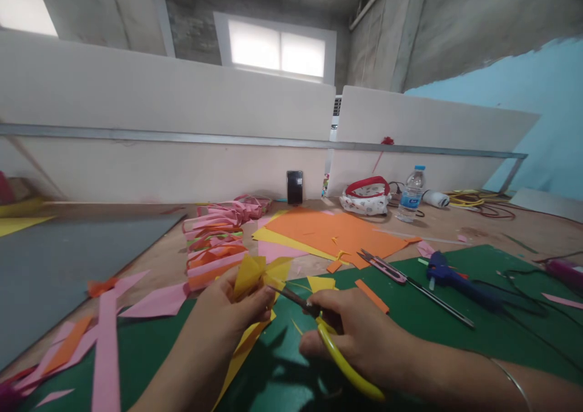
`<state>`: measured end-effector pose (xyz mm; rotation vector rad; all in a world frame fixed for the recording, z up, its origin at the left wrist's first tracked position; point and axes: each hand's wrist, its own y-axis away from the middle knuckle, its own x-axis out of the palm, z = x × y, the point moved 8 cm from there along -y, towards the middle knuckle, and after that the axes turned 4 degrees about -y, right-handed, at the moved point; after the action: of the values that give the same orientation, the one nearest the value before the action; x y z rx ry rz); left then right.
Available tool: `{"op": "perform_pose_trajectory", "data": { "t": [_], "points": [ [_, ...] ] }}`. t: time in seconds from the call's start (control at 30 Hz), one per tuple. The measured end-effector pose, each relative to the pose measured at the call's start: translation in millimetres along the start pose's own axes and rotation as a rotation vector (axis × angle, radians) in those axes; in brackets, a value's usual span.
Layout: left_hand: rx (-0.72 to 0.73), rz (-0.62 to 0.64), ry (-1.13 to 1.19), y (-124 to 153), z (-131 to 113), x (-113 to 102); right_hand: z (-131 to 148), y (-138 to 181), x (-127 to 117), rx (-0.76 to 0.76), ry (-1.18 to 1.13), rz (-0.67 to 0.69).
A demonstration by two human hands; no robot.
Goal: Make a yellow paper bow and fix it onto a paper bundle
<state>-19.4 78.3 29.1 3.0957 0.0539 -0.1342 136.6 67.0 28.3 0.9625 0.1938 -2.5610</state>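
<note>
My left hand point(237, 302) pinches a folded piece of yellow paper point(250, 275) between thumb and fingers, its corners fanning out above. From the right, my right hand point(355, 327) grips scissors point(339, 357) with yellow handles. Their dark blades point left, and the tips reach the paper beside my left thumb. Whether the blades are parted is hard to make out. Below my hands a longer strip of yellow paper point(243, 354) lies on the green cutting mat point(155, 339). A small yellow scrap point(321, 283) rests just behind the scissors.
Orange sheets point(332, 230) lie ahead, near thread snips point(382, 266), a pen point(439, 302) and a blue glue gun point(460, 281) with its cord. Looped paper strips point(216, 242) and pink strips point(107, 345) are at left. A phone point(294, 187), pouch point(365, 198) and water bottle point(411, 196) stand at the back.
</note>
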Motion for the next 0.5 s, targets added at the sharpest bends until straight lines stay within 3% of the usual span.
{"op": "perform_pose_trajectory", "data": {
  "t": [0.5],
  "points": [
    [-0.092,-0.058,0.092,2.4,6.7,-1.8,-0.6,-1.5,1.4,0.003,0.011,0.012]
  ]
}}
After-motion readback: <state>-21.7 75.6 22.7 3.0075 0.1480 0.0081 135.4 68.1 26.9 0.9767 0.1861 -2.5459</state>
